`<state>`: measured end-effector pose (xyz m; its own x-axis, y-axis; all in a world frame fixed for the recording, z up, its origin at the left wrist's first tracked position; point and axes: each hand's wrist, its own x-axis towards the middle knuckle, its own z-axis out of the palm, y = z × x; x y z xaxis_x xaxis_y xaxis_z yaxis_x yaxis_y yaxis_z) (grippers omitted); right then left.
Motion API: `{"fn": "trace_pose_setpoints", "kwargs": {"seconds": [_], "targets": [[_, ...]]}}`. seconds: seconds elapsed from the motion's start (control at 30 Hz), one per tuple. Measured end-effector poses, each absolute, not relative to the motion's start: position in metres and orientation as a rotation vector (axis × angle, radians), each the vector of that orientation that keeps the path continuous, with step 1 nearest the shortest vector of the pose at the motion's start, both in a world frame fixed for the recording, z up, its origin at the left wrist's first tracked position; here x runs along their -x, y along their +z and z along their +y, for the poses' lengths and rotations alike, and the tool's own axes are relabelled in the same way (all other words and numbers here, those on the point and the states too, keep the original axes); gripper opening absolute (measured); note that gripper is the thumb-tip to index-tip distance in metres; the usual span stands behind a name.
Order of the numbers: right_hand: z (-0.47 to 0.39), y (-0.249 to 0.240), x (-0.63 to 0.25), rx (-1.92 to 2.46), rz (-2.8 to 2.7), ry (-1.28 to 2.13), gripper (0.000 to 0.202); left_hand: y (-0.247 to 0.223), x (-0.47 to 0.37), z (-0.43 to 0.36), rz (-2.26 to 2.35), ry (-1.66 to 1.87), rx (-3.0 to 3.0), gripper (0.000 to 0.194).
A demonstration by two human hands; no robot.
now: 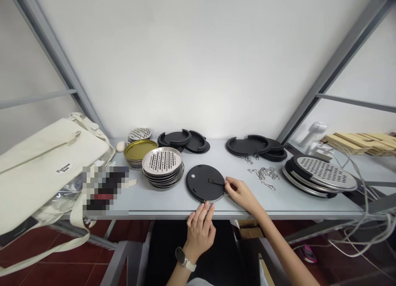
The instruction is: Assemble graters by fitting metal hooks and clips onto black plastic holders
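A round black disc (201, 184) with a small white dot and a narrow slot lies flat near the table's front edge. At its right rim my right hand (236, 190) pinches a small metal wire clip (226, 192), mostly hidden by the fingers. My left hand (201, 226), wearing a watch on the wrist, has its fingers stretched out, the tips at the disc's front rim. Several loose wire clips (268, 173) lie to the right. Left of the disc stands a stack of round metal grater plates (162, 160).
Gold round lids (140, 149) are stacked behind the graters. Black notched rings (249, 146) and more black rings (175, 137) lie along the wall. Assembled graters (324, 172) are piled at the right. A cream bag (52, 154) covers the left end; cables (368, 236) hang right.
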<state>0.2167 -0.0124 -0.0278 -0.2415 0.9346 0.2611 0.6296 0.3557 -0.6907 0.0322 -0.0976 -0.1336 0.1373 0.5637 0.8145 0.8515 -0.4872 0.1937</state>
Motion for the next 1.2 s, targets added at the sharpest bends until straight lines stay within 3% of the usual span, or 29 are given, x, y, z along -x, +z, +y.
{"fn": "trace_pose_setpoints", "kwargs": {"seconds": [1.2], "targets": [[-0.0117, -0.0287, -0.2209, 1.34, -1.965, 0.675, 0.026, -0.1316, -0.0316, -0.0981, -1.364, -1.274, 2.11, 0.052]]}}
